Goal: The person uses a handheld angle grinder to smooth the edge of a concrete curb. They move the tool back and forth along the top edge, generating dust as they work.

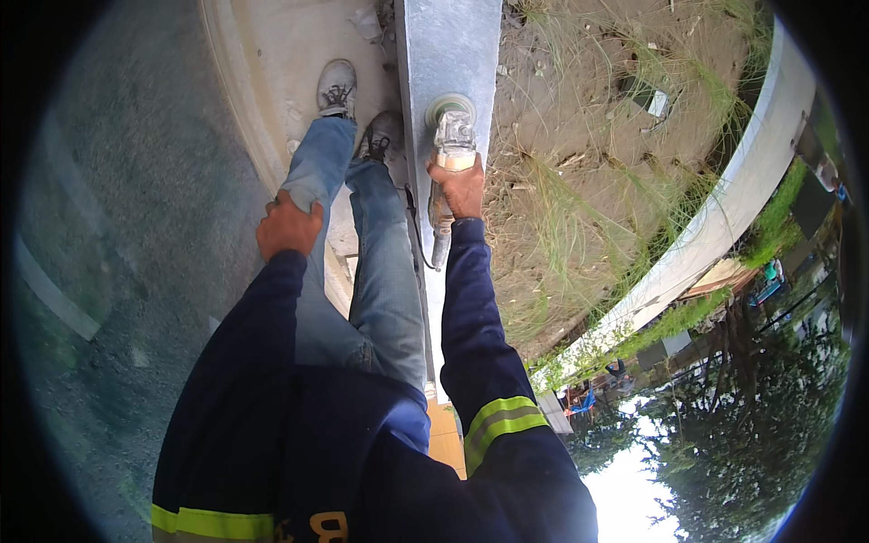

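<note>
My right hand [462,188] is wrapped around the body of a dusty angle grinder [454,136], with the thumb on its left side. The grinder's round disc [450,104] lies against the top of a long grey concrete ledge [450,45]. From the tool's rear end a dark cord [419,240] loops down along the ledge's left side. My left hand [288,228] rests on the knee of my jeans [317,163], thumb apart from the fingers, with no tool in it. How far its fingers curl around the knee is partly hidden.
My shoes [337,86] stand on a pale paved strip [272,54] left of the ledge. Beyond its curb lies grey asphalt [136,181]. Right of the ledge are bare soil [561,118] and long grass [561,213], bounded by a curved pale curb [724,208].
</note>
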The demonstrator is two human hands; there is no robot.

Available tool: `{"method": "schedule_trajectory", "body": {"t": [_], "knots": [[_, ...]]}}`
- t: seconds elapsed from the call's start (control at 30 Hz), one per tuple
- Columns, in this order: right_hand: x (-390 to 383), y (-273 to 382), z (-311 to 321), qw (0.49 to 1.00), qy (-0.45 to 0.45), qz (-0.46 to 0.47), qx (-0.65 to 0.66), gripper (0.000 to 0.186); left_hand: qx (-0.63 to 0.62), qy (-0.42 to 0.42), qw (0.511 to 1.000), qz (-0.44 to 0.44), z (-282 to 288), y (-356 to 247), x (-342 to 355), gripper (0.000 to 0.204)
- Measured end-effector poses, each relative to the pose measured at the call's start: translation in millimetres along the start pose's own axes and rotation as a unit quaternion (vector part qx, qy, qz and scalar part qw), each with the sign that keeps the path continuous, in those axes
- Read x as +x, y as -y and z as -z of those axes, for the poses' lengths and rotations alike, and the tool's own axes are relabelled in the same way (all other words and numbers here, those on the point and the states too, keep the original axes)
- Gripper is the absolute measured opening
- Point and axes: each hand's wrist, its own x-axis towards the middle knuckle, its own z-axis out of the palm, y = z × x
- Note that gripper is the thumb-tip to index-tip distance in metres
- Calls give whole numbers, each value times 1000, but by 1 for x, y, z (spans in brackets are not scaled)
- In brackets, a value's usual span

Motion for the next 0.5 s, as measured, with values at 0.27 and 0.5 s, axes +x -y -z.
{"method": "schedule_trajectory", "body": {"t": [0.27, 0.5], "knots": [[38, 47, -4, 999, -1, 38, 13, 63, 2, -3, 1000, -6, -1, 0, -2, 68], [12, -7, 16, 996, -38, -2, 81, 54, 8, -13, 1000, -11, -5, 0, -4, 69]]}}
